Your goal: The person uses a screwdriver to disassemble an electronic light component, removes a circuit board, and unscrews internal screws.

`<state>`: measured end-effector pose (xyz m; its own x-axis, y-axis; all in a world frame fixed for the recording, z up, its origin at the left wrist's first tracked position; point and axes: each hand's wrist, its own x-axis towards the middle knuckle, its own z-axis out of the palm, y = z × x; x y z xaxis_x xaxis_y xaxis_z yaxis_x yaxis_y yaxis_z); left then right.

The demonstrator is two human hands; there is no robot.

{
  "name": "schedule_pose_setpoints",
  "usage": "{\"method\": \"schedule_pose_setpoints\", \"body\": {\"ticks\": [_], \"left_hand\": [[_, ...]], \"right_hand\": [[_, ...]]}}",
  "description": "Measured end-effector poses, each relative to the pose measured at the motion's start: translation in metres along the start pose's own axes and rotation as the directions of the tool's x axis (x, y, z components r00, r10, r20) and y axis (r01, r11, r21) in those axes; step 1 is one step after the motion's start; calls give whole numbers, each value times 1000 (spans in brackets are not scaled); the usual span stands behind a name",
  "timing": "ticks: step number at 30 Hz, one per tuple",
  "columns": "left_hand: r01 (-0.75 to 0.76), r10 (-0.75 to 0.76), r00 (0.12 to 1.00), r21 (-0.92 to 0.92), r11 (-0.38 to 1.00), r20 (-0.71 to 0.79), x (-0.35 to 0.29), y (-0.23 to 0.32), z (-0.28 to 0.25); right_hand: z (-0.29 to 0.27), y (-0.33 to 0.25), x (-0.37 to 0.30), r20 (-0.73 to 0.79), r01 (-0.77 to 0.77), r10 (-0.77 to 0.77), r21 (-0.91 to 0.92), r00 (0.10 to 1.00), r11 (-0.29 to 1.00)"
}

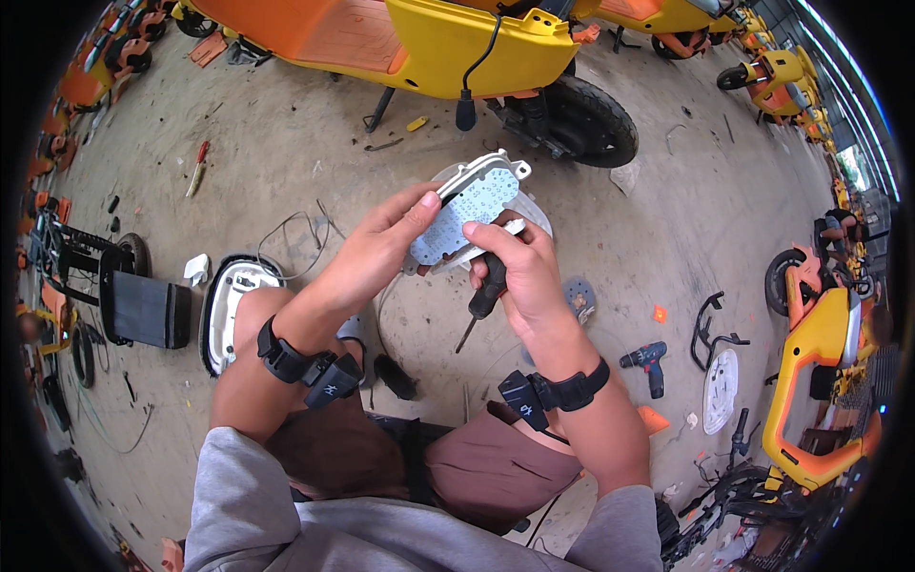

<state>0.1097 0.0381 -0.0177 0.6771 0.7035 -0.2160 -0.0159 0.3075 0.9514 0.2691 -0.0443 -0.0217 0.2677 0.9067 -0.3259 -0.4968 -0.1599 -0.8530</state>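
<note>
Both my hands are raised in front of me around an oval white housing (520, 170) with a light-blue board (474, 212) set in it. My left hand (383, 234) clasps its left side, the thumb lying along the upper rim. From the right, my right hand (530, 276) presses its thumb on the board's lower edge. That same hand also holds a screwdriver (489, 289) by its black handle, the shaft pointing down and away from the board. A translucent rim (537, 215) shows behind the housing; the fingers under it are mostly hidden.
A yellow and orange scooter (443, 48) stands ahead, its black wheel (600, 124) to the right. On the floor lie a drill (650, 364), a white oval plate (721, 391), a red-handled tool (198, 170) and a white shell (224, 310). A black box (143, 310) stands left.
</note>
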Motion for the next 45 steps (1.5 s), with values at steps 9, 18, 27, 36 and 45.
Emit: {"method": "schedule_pose_setpoints", "body": {"ticks": [9, 18, 27, 36, 45], "left_hand": [[-91, 91, 995, 30, 995, -30, 0, 10, -10], [-478, 700, 709, 672, 565, -84, -16, -3, -6], [-49, 67, 997, 406, 913, -32, -19, 13, -9], [-83, 108, 990, 254, 964, -87, -13, 9, -24], [-59, 75, 996, 283, 957, -47, -10, 3, -8]], "right_hand": [[-3, -6, 0, 169, 80, -95, 91, 981, 993], [-12, -1, -1, 116, 46, -51, 42, 992, 998], [-4, 8, 5, 100, 79, -58, -218, 993, 973], [-24, -33, -5, 194, 15, -4, -55, 981, 998], [-24, -20, -5, 170, 53, -30, -128, 985, 990]]}}
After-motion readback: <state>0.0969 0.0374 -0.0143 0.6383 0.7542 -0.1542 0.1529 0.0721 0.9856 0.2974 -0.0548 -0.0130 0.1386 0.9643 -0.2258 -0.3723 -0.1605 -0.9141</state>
